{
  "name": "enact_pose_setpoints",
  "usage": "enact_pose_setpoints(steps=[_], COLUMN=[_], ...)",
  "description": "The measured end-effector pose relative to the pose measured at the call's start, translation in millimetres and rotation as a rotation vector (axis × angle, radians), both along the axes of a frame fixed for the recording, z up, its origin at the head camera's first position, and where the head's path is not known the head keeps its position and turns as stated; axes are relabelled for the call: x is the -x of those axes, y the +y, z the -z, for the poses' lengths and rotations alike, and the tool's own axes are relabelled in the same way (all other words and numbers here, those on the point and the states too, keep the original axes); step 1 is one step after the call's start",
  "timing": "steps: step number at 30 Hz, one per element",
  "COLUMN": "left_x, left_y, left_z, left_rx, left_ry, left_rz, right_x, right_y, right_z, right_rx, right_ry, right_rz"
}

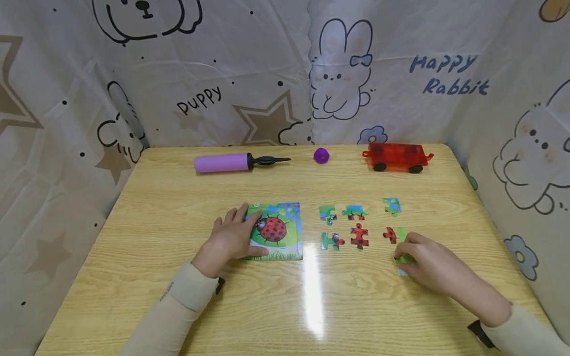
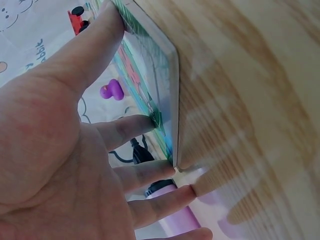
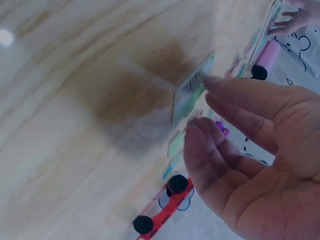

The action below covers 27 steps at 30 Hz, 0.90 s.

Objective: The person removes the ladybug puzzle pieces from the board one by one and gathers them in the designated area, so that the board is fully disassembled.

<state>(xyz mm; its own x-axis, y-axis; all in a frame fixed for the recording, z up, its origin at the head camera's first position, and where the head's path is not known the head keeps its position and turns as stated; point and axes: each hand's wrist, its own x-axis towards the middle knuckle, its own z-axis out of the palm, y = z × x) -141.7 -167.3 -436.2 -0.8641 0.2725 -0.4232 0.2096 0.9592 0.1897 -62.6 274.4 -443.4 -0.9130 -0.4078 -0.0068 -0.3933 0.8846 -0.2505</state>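
Note:
A flat puzzle board (image 1: 285, 247) with a ladybug picture lies near the table's middle. My left hand (image 1: 229, 237) rests at its left side, fingers spread, the thumb along the lower edge; in the left wrist view the straight fingertips touch the board's rim. To the right, my right hand (image 1: 427, 264) pinches a green and pale-blue jigsaw piece (image 3: 192, 90) close over the table, between thumb and fingers. Its fingers partly cover the piece in the head view. Just beyond lies a red and green ladybug piece (image 1: 390, 235).
Several loose jigsaw pieces, such as a red spotted one (image 1: 359, 237) and a blue-green one (image 1: 392, 206), lie between the board and my right hand. Along the back stand a purple pump (image 1: 222, 163), a small purple object (image 1: 321, 155) and a red toy wagon (image 1: 396, 156).

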Motion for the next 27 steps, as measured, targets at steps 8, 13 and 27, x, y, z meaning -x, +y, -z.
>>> enact_pose_setpoints(steps=[8,13,27], left_x=[0.8,1.4,1.8], left_y=[-0.6,-5.9,-10.1], left_z=[1.3,2.9,2.6], left_rx=[0.004,-0.021,-0.019], left_ry=[0.007,0.019,0.029], left_rz=[0.008,0.01,0.028], right_x=[9.0,25.5,73.1], right_y=[-22.4,-52.3,-185.1], right_z=[4.7,0.0,-9.3], right_rx=[0.078,0.136,0.156], right_ry=[0.103,0.08,-0.171], right_rz=[-0.094,-0.177,-0.435])
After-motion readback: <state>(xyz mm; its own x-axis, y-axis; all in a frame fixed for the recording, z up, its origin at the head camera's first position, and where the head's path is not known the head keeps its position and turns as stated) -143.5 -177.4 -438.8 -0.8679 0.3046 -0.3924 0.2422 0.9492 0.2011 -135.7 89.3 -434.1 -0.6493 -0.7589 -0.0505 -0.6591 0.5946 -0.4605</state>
